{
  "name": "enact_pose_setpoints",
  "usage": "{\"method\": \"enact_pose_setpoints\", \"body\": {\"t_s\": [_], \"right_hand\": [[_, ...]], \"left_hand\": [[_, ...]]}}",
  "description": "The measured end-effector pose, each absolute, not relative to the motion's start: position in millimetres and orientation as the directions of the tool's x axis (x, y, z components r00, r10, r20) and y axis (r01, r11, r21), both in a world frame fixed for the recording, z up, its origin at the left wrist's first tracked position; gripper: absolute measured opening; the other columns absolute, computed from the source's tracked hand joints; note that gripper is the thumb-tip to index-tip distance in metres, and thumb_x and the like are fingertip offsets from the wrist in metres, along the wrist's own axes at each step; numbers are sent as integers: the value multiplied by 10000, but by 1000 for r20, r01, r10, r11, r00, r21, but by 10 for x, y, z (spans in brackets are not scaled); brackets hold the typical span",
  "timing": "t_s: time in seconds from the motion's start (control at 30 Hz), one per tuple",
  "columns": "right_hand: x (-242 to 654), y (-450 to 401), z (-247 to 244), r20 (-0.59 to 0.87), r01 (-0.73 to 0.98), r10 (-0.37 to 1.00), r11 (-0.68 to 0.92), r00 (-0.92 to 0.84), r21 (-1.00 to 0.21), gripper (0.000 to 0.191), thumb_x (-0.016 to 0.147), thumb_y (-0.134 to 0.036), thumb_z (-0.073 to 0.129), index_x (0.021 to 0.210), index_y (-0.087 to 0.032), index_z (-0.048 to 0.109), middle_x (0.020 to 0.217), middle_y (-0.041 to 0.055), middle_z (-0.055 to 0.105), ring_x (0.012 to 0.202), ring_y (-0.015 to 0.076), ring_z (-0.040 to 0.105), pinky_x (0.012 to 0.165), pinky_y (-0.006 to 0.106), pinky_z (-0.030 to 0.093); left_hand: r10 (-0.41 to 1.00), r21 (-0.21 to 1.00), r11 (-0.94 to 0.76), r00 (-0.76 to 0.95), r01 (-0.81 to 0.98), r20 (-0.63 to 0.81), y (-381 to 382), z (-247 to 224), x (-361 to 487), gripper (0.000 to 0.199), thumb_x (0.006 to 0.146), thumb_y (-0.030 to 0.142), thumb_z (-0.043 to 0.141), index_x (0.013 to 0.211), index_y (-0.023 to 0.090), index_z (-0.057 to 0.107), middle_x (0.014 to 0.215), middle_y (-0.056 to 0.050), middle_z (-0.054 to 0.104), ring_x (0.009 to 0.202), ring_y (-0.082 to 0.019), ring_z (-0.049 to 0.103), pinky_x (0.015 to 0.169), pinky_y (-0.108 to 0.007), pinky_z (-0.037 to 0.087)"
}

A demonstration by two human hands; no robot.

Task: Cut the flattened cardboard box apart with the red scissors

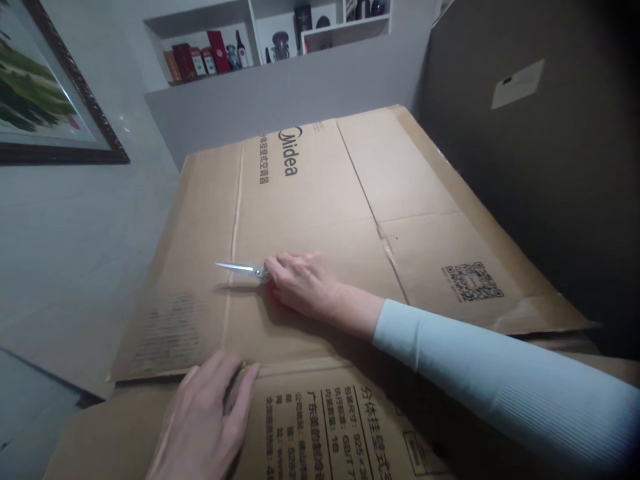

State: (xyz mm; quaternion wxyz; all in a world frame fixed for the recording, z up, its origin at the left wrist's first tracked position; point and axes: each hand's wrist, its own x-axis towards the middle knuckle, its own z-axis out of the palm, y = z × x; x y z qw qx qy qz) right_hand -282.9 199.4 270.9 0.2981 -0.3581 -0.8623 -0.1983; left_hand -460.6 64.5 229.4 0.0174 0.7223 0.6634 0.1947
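A large flattened cardboard box [320, 200] printed "Midea" lies spread in front of me. My right hand [300, 283] rests on it and grips a pair of scissors [240, 268], whose shiny blades point left across a fold line; a red handle shows under the palm. My left hand [205, 417] lies flat with fingers spread on the near edge of that sheet, where it overlaps a second printed cardboard sheet [330, 427] closer to me. My right arm wears a pale blue sleeve.
A dark panel [540, 167] with a white label stands along the right. A grey wall with a framed picture [45, 93] is on the left. Wall shelves [270, 40] at the back hold red boxes, bottles and vases.
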Motion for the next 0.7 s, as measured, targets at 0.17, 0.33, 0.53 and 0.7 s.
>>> {"method": "enact_pose_setpoints", "body": {"t_s": [0.17, 0.33, 0.53, 0.7], "right_hand": [[-2845, 2063, 2662, 722, 775, 508, 629, -470, 62, 148, 865, -175, 401, 866, -163, 549, 810, 48, 644, 689, 173, 591, 508, 322, 138], [-2848, 2092, 2671, 741, 792, 516, 609, -430, 36, 122, 849, -214, 446, 843, -166, 558, 800, 36, 649, 686, 172, 599, 508, 321, 153], [-2859, 2071, 2668, 737, 780, 510, 625, -445, 39, 115, 864, -195, 448, 844, -167, 557, 807, 38, 639, 703, 171, 594, 513, 322, 155], [-2922, 2012, 2614, 739, 734, 467, 678, -485, 53, 120, 869, -181, 429, 841, -168, 546, 804, 39, 626, 722, 172, 578, 518, 323, 157]], "left_hand": [[985, 353, -37, -25, 935, 170, 618, 2349, -4578, 406, 931, 548, 323, 750, 239, 514, 809, 7, 570, 826, -200, 532, 767, -361, 398], [987, 357, -52, -7, 933, 161, 633, 2361, -4609, 405, 918, 561, 292, 793, 248, 517, 879, 5, 583, 889, -209, 537, 826, -391, 386], [992, 361, -64, 18, 930, 129, 627, 2353, -4523, 384, 934, 498, 289, 765, 236, 514, 817, -1, 584, 830, -208, 530, 791, -388, 397], [969, 336, -81, -6, 938, 248, 625, 2272, -4475, 297, 911, 450, 360, 847, 245, 566, 861, -8, 624, 852, -223, 541, 776, -393, 434]]}}
